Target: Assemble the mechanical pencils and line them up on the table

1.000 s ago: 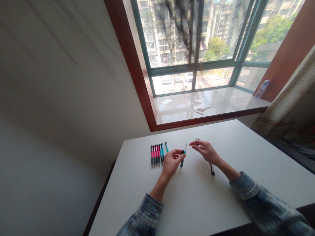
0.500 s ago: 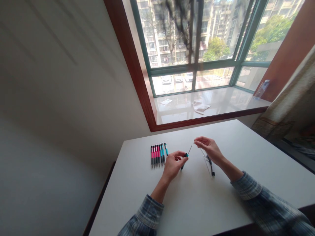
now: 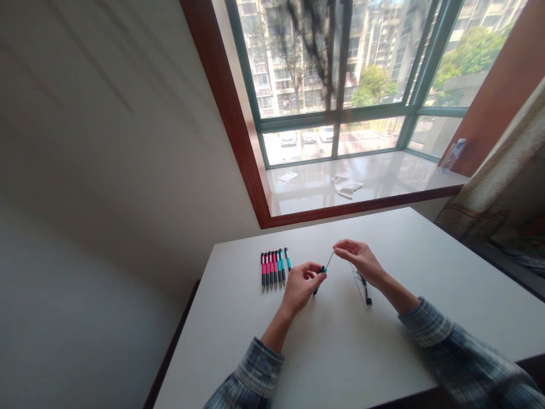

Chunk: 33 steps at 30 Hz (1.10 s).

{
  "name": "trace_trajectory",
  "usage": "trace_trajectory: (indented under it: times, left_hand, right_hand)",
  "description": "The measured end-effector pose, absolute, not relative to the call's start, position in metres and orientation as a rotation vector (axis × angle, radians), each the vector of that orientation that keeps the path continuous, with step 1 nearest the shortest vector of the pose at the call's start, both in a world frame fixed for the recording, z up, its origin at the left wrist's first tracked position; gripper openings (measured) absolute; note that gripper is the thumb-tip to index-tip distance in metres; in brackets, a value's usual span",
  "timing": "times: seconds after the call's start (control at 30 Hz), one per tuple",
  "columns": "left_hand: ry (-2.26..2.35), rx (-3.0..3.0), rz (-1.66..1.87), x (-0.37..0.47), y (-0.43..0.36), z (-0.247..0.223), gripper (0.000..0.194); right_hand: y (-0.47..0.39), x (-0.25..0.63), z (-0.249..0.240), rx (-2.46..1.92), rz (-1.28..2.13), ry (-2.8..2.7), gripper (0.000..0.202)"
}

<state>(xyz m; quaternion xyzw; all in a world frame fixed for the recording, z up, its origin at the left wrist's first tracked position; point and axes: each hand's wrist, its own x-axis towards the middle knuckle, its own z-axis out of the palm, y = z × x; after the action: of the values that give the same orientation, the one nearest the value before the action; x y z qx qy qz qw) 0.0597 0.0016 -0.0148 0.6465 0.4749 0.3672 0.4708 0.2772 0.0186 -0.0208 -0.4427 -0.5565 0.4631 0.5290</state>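
Note:
My left hand is closed around a teal and black pen barrel, held at a slant just above the table. From the barrel's upper end a thin refill sticks out toward the right. The fingertips of my right hand are pinched together at the refill's far tip; whatever small thing they hold is hidden. Below my right hand lie dark pen parts and thin clear refills. To the left of my left hand, several pink and teal pens lie side by side.
The white table stands against the wall beneath a window. On the window sill are a crumpled paper, a flat paper and a clear bottle. A curtain hangs at the right.
My right hand has moved slightly left and down, so its pinched fingertips now meet the refill's tip, where a small gap was before. My left hand has barely moved.

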Motion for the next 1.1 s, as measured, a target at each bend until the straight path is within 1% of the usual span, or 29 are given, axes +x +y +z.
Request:
trace_trajectory:
  times: [0.4,0.63,0.83,0.97,1.1]
  left_hand:
    - [1.111,1.626,0.938,0.062,0.001,-0.008,0.024]
    - [1.082,1.683,0.945,0.062,0.0,-0.005,0.031]
    - [1.094,1.715,0.952,0.061,-0.001,-0.008,0.029]
    - [1.107,1.733,0.927,0.062,-0.002,-0.012,0.023]
    - [1.128,1.707,0.917,0.06,-0.001,-0.016,0.022]
  right_hand:
    - [0.009,0.264,-0.014,-0.989,1.313,-1.565,0.031]
    - [0.008,0.26,-0.016,-0.963,1.276,-1.603,0.029]
    - [0.007,0.258,-0.015,-0.965,1.248,-1.617,0.03]
    - [0.008,0.261,-0.013,-0.949,1.246,-1.504,0.03]
    - [0.013,0.275,-0.008,-0.896,1.208,-1.218,0.03]
